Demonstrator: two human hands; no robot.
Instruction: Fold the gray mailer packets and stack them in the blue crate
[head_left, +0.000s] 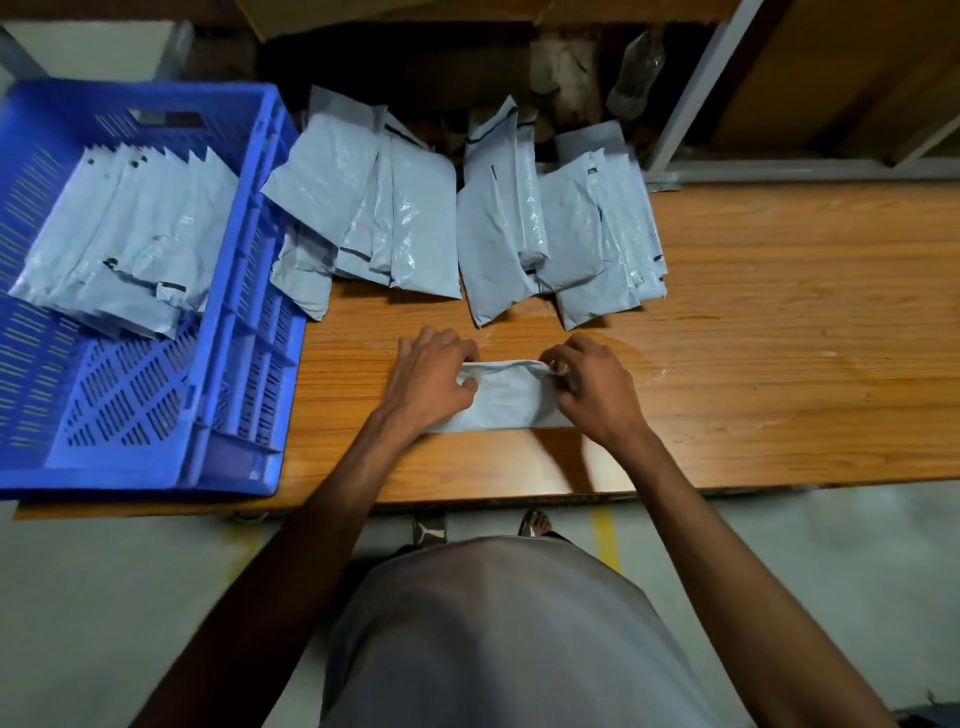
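One gray mailer packet (501, 399) lies on the wooden table (779, 332) in front of me, its far edge lifted and curled over. My left hand (431, 379) pinches its left end and my right hand (597, 387) pinches its right end. The blue crate (156, 447) stands on the table's left and holds several folded gray packets (130, 244) leaning in a row. Two loose heaps of unfolded packets lie behind my hands: a left heap (374, 208) next to the crate and a right heap (561, 228).
The table's near edge (571, 493) runs just below my forearms. Bare wood stretches to the right of the heaps. Behind the table are dark shelves and a white metal post (691, 98). My feet stand on a pale floor with a yellow line (605, 535).
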